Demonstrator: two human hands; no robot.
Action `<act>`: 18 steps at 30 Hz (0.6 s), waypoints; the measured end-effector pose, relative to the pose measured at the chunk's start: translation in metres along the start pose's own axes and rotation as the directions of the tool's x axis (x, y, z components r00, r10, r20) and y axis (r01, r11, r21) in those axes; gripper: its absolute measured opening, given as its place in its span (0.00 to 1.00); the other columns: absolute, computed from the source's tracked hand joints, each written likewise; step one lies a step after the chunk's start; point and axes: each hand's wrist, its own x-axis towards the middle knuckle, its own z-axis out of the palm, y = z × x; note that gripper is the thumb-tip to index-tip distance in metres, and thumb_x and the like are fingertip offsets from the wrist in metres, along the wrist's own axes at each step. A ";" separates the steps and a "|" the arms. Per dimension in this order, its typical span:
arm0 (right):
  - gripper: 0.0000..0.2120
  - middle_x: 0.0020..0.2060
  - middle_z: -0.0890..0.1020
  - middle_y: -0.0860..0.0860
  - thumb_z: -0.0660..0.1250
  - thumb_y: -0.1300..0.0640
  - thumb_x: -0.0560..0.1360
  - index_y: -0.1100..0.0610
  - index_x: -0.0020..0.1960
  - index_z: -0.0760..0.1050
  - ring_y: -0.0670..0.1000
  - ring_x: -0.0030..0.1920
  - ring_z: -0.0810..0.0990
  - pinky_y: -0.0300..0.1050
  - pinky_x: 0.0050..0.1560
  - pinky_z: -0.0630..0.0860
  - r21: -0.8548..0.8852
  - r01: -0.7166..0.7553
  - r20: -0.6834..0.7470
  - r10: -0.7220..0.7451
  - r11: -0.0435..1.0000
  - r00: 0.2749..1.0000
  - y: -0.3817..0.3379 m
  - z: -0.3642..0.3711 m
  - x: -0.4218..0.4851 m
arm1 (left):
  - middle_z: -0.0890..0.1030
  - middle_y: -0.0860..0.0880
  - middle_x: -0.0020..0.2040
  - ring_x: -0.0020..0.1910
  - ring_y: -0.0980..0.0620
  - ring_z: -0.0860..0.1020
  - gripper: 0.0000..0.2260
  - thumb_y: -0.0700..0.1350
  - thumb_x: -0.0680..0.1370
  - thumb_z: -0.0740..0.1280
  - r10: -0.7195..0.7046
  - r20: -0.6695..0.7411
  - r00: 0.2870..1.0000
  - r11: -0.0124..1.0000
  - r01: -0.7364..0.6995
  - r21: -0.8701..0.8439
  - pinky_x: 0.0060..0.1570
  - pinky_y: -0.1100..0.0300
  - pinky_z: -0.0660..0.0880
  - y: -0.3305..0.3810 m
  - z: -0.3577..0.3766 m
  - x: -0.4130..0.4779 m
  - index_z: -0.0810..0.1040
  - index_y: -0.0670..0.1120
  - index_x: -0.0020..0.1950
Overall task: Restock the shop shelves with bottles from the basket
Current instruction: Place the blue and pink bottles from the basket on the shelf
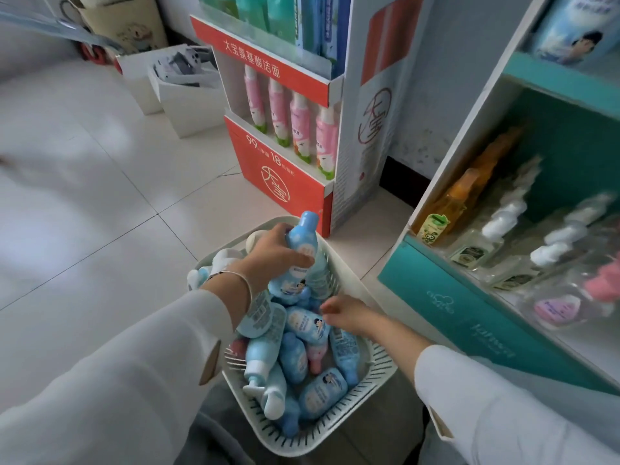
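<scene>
You hold one light-blue bottle (300, 245) upright just above the white basket (379, 370), your left hand (271, 253) with its fingers wrapped round the bottle's middle. The basket at 6 o'clock is heaped with blue bottles (303, 359), so most of the restocking looks undone. Your right hand (347, 315) reaches over the pile; I cannot tell whether its fingers grasp anything. The teal shelf (469, 317) waits at 3 o'clock
</scene>
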 end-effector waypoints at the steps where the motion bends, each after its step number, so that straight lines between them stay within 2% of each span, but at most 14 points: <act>1: 0.17 0.64 0.76 0.56 0.61 0.59 0.78 0.60 0.66 0.73 0.54 0.63 0.74 0.42 0.59 0.70 -0.130 0.020 0.018 -0.018 0.991 1.000 0.001 0.012 0.006 | 0.77 0.45 0.53 0.50 0.47 0.77 0.26 0.41 0.68 0.74 -0.004 0.002 1.000 0.999 0.004 0.038 0.41 0.57 0.76 -0.004 -0.001 0.003 0.70 0.48 0.63; 4: 0.17 0.61 0.76 0.57 0.62 0.57 0.76 0.57 0.64 0.73 0.59 0.61 0.76 0.48 0.57 0.75 -0.190 0.037 0.010 -0.036 0.981 0.999 0.001 0.052 0.027 | 0.77 0.46 0.52 0.47 0.49 0.76 0.26 0.41 0.67 0.75 -0.011 0.031 0.999 0.998 0.009 0.061 0.34 0.63 0.72 -0.009 -0.004 0.011 0.71 0.45 0.64; 6: 0.16 0.58 0.76 0.59 0.61 0.55 0.76 0.55 0.62 0.71 0.61 0.59 0.76 0.50 0.53 0.76 -0.258 0.066 0.004 -0.067 0.964 0.998 -0.004 0.074 0.042 | 0.76 0.47 0.50 0.46 0.49 0.76 0.28 0.40 0.67 0.75 -0.018 0.045 0.999 0.997 0.014 0.082 0.36 0.61 0.73 -0.013 -0.004 0.017 0.70 0.44 0.64; 10: 0.15 0.60 0.74 0.58 0.60 0.61 0.77 0.59 0.63 0.70 0.60 0.59 0.75 0.52 0.57 0.73 -0.409 0.088 0.019 -0.088 0.908 0.996 -0.013 0.090 0.053 | 0.74 0.49 0.48 0.48 0.48 0.75 0.29 0.40 0.66 0.76 -0.027 0.069 0.997 0.994 0.020 0.110 0.44 0.56 0.74 -0.022 -0.005 0.023 0.69 0.44 0.65; 12: 0.13 0.53 0.76 0.57 0.61 0.61 0.76 0.58 0.61 0.72 0.60 0.57 0.77 0.53 0.55 0.75 -0.450 0.114 0.002 -0.127 0.886 0.992 -0.012 0.086 0.052 | 0.75 0.48 0.48 0.48 0.48 0.76 0.28 0.39 0.66 0.75 -0.026 0.088 0.996 0.995 0.017 0.103 0.45 0.56 0.75 -0.025 -0.005 0.025 0.70 0.44 0.64; 13: 0.13 0.49 0.75 0.55 0.63 0.61 0.75 0.58 0.58 0.73 0.60 0.54 0.77 0.52 0.53 0.76 -0.433 0.137 0.006 -0.148 0.891 0.989 -0.012 0.081 0.048 | 0.75 0.48 0.49 0.48 0.47 0.76 0.27 0.39 0.66 0.75 -0.025 0.092 0.995 0.995 0.015 0.098 0.45 0.55 0.75 -0.026 -0.005 0.025 0.70 0.45 0.63; 15: 0.11 0.48 0.77 0.55 0.65 0.59 0.72 0.57 0.55 0.73 0.60 0.51 0.78 0.50 0.49 0.78 -0.314 0.171 -0.004 -0.182 0.934 0.983 -0.010 0.066 0.039 | 0.75 0.47 0.49 0.49 0.47 0.76 0.26 0.40 0.66 0.75 -0.013 0.090 0.996 0.996 0.004 0.095 0.48 0.53 0.77 -0.025 -0.006 0.023 0.70 0.45 0.62; 16: 0.10 0.48 0.78 0.56 0.67 0.58 0.72 0.58 0.53 0.73 0.59 0.50 0.78 0.48 0.48 0.77 -0.234 0.187 -0.010 -0.194 0.954 0.981 -0.008 0.059 0.036 | 0.75 0.47 0.49 0.49 0.46 0.76 0.26 0.40 0.66 0.75 -0.005 0.085 0.996 0.995 -0.003 0.096 0.49 0.52 0.77 -0.025 -0.005 0.022 0.70 0.45 0.62; 18: 0.08 0.42 0.76 0.53 0.69 0.56 0.73 0.56 0.43 0.71 0.53 0.47 0.75 0.43 0.44 0.72 -0.110 0.190 -0.050 -0.196 0.976 0.979 -0.009 0.038 0.028 | 0.75 0.48 0.48 0.49 0.47 0.76 0.26 0.40 0.67 0.75 0.009 0.072 0.997 0.997 -0.015 0.081 0.49 0.53 0.77 -0.020 -0.005 0.016 0.71 0.46 0.62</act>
